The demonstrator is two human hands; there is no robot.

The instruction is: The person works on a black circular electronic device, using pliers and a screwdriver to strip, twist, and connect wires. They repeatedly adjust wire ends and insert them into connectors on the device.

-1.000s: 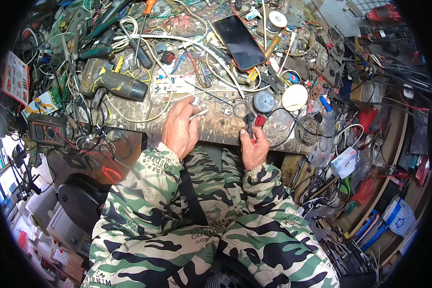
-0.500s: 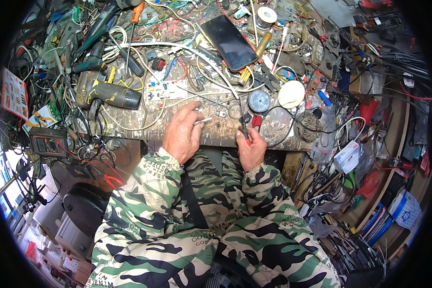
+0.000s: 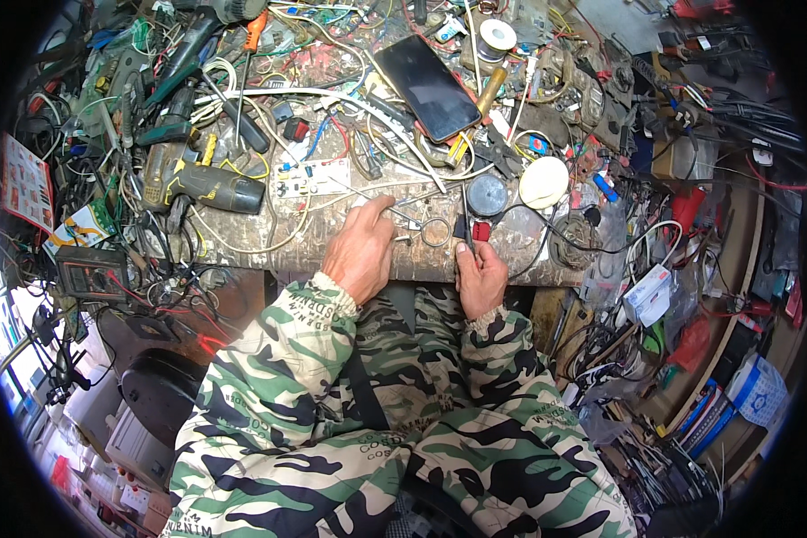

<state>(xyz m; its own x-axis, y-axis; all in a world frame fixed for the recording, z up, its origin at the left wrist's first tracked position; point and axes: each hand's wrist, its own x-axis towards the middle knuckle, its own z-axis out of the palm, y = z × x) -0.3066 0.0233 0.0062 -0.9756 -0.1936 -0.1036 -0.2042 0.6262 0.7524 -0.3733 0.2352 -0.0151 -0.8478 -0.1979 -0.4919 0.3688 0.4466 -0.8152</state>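
Note:
My left hand [image 3: 361,251] is closed over the front of the workbench, fingers bent. A short white wire [image 3: 403,238] pokes out beside its thumb and seems pinched there. Just past those fingertips lies a pair of scissors [image 3: 436,232], one finger ring showing plainly. To the right, my right hand [image 3: 481,278] is closed around dark-jawed pliers [image 3: 461,228], whose handles are mostly hidden in the palm. A red and black part [image 3: 481,232] lies just beyond that hand. A round grey tin [image 3: 486,195] stands farther back, next to a cream-coloured disc [image 3: 543,183].
The scarred wooden workbench [image 3: 282,235] carries a cordless drill [image 3: 211,186], a white circuit board [image 3: 312,177], a smartphone [image 3: 428,87] and a solder spool [image 3: 497,38]. Tangled wires and tools crowd its back and sides. A multimeter [image 3: 92,271] lies at the left edge.
My left hand has moved right, toward the scissors and the right hand. My right hand has shifted slightly right and nearer to me, with the pliers now mostly covered.

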